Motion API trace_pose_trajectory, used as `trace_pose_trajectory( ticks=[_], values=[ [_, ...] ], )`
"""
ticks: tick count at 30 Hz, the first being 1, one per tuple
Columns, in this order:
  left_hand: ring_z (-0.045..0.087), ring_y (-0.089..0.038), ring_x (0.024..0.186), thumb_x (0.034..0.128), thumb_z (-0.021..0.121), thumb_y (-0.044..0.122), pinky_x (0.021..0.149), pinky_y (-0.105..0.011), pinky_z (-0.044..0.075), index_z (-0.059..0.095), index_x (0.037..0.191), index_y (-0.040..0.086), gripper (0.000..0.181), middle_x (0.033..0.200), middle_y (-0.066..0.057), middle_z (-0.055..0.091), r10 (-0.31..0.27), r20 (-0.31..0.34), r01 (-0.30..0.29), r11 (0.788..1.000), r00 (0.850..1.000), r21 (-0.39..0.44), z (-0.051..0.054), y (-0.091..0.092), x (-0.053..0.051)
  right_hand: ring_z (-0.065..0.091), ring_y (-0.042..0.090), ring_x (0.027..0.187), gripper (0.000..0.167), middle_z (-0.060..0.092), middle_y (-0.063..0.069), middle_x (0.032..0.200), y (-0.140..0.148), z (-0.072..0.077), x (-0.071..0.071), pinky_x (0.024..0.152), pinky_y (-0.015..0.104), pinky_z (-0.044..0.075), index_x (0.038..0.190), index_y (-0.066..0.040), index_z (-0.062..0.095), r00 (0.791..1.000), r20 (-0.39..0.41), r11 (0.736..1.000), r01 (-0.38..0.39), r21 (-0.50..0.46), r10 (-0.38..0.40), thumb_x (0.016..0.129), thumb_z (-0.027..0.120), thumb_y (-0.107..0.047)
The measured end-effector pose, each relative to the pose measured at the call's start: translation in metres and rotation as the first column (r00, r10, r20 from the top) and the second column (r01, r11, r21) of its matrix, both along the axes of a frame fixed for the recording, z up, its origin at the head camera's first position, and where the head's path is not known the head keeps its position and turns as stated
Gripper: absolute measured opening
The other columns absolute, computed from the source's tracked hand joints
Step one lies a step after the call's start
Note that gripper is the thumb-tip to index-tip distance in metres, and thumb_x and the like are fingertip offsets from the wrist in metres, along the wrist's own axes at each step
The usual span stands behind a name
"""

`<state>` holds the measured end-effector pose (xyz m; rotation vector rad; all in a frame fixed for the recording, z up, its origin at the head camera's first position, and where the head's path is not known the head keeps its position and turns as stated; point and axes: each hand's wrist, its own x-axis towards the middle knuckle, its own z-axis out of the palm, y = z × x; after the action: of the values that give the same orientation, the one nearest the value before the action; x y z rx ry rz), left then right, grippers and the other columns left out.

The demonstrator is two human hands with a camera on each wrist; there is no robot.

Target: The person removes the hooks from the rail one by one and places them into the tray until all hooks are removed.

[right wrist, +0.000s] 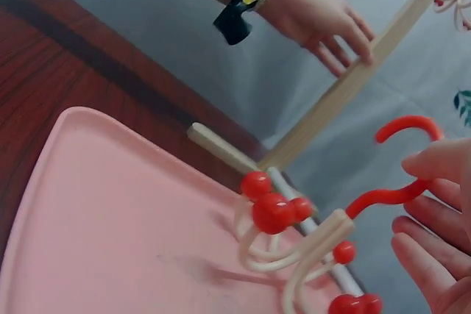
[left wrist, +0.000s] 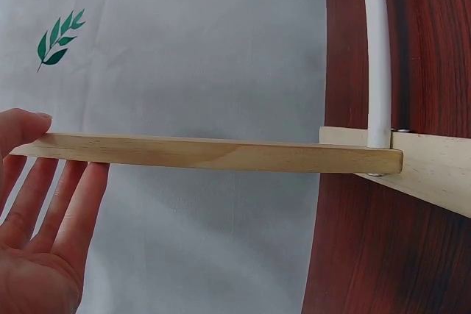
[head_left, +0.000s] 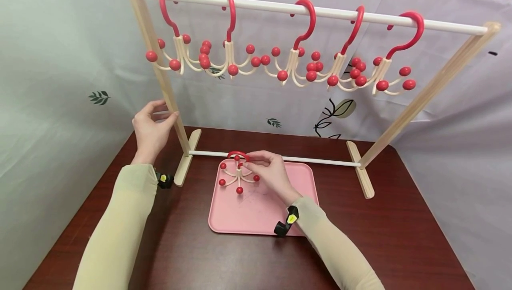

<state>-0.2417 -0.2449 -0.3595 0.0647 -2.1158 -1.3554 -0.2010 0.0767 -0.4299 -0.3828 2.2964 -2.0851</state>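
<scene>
My left hand (head_left: 150,129) grips the left wooden post (left wrist: 213,154) of a hanging rack, thumb on one side and fingertips on the other. Over the pink tray (head_left: 248,214), my right hand (head_left: 269,172) pinches a hanger (head_left: 239,175) by its red hook (right wrist: 383,198). Cream curved arms tipped with red balls spread from this hanger's stem, below the hook. In the right wrist view, the thumb presses the hook against the fingers, and the hanger tilts above the tray's far part.
Several matching hangers (head_left: 230,54) hang along the rack's white top rail (head_left: 272,5). A lower white rail (head_left: 320,160) joins the two wooden feet (head_left: 361,172) behind the tray. Everything stands on a dark red-brown table (head_left: 384,236), with patterned cloth (head_left: 248,108) behind.
</scene>
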Motion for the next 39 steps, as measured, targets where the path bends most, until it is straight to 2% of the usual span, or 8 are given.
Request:
trace_pose_trajectory(
  ticks=[3, 7, 12, 19, 24, 28, 34, 39],
  values=[
    [0.07, -0.015, 0.098, 0.0897, 0.08, 0.022, 0.083, -0.025, 0.058, 0.072, 0.126, 0.012, 0.038, 0.117, -0.006, 0.071, -0.002, 0.004, 0.002, 1.0, 1.0, 0.006, 0.001, 0.0, 0.0, 0.072, 0.025, 0.102, 0.033, 0.074, 0.014, 0.113, 0.008, 0.014, 0.002, 0.085, 0.034, 0.06, 0.118, -0.002, 0.074, 0.998, -0.057, 0.999, -0.008, -0.045, 0.006, 0.086, 0.083, -0.007],
    [0.07, -0.014, 0.098, 0.0901, 0.08, 0.022, 0.084, -0.025, 0.058, 0.071, 0.127, 0.013, 0.039, 0.118, -0.007, 0.071, 0.005, 0.01, -0.005, 1.0, 1.0, 0.005, 0.001, 0.0, 0.0, 0.07, 0.033, 0.107, 0.035, 0.074, 0.011, 0.114, 0.025, 0.042, 0.005, 0.09, 0.033, 0.058, 0.119, -0.003, 0.074, 0.99, -0.137, 0.997, 0.002, -0.078, -0.012, 0.086, 0.084, -0.009],
    [0.07, -0.016, 0.099, 0.0906, 0.079, 0.024, 0.084, -0.027, 0.059, 0.071, 0.128, 0.014, 0.039, 0.119, -0.006, 0.07, 0.011, 0.019, -0.011, 1.0, 1.0, -0.005, 0.0, -0.001, 0.0, 0.07, 0.027, 0.108, 0.036, 0.074, 0.01, 0.115, 0.052, 0.079, 0.015, 0.092, 0.035, 0.057, 0.118, -0.005, 0.076, 0.975, -0.217, 0.998, 0.034, -0.06, -0.046, 0.084, 0.086, -0.011],
    [0.07, -0.016, 0.099, 0.0908, 0.079, 0.022, 0.086, -0.029, 0.059, 0.071, 0.127, 0.013, 0.039, 0.118, -0.006, 0.07, 0.012, 0.015, -0.012, 1.0, 1.0, -0.007, -0.001, -0.001, -0.001, 0.071, 0.025, 0.105, 0.036, 0.073, 0.015, 0.115, 0.093, 0.123, 0.031, 0.091, 0.034, 0.057, 0.118, -0.001, 0.075, 0.932, -0.343, 0.993, 0.103, -0.066, -0.119, 0.084, 0.085, -0.004],
    [0.07, -0.014, 0.097, 0.0907, 0.078, 0.02, 0.083, -0.025, 0.058, 0.071, 0.126, 0.013, 0.037, 0.117, -0.006, 0.071, 0.007, -0.002, -0.007, 1.0, 1.0, -0.01, -0.001, -0.001, -0.002, 0.072, 0.025, 0.102, 0.037, 0.073, 0.019, 0.113, 0.12, 0.154, 0.043, 0.087, 0.029, 0.058, 0.117, 0.006, 0.073, 0.892, -0.407, 0.976, 0.138, -0.167, -0.196, 0.081, 0.083, 0.007],
    [0.07, -0.013, 0.097, 0.0908, 0.078, 0.022, 0.081, -0.024, 0.058, 0.071, 0.126, 0.014, 0.037, 0.117, -0.006, 0.071, 0.008, 0.005, -0.008, 1.0, 1.0, -0.016, -0.001, -0.002, -0.001, 0.073, 0.028, 0.098, 0.038, 0.072, 0.025, 0.109, 0.135, 0.18, 0.053, 0.084, 0.028, 0.059, 0.114, 0.016, 0.069, 0.843, -0.441, 0.931, 0.172, -0.321, -0.308, 0.078, 0.081, 0.014],
    [0.07, -0.014, 0.097, 0.0906, 0.079, 0.025, 0.081, -0.024, 0.058, 0.072, 0.126, 0.012, 0.038, 0.116, -0.007, 0.071, 0.019, 0.016, -0.019, 0.999, 1.0, -0.03, -0.001, -0.002, -0.001, 0.072, 0.035, 0.094, 0.04, 0.069, 0.033, 0.103, 0.16, 0.206, 0.054, 0.087, 0.035, 0.059, 0.109, 0.026, 0.064, 0.758, -0.454, 0.818, 0.176, -0.548, -0.468, 0.072, 0.079, 0.024],
    [0.071, -0.015, 0.097, 0.0908, 0.078, 0.025, 0.08, -0.023, 0.057, 0.072, 0.126, 0.011, 0.039, 0.116, -0.008, 0.071, 0.015, 0.024, -0.014, 0.999, 1.0, -0.033, -0.001, -0.002, 0.0, 0.073, 0.034, 0.089, 0.043, 0.07, 0.032, 0.098, 0.183, 0.223, 0.041, 0.085, 0.035, 0.059, 0.106, 0.025, 0.065, 0.726, -0.413, 0.76, 0.23, -0.608, -0.55, 0.067, 0.084, 0.022]
  ],
)
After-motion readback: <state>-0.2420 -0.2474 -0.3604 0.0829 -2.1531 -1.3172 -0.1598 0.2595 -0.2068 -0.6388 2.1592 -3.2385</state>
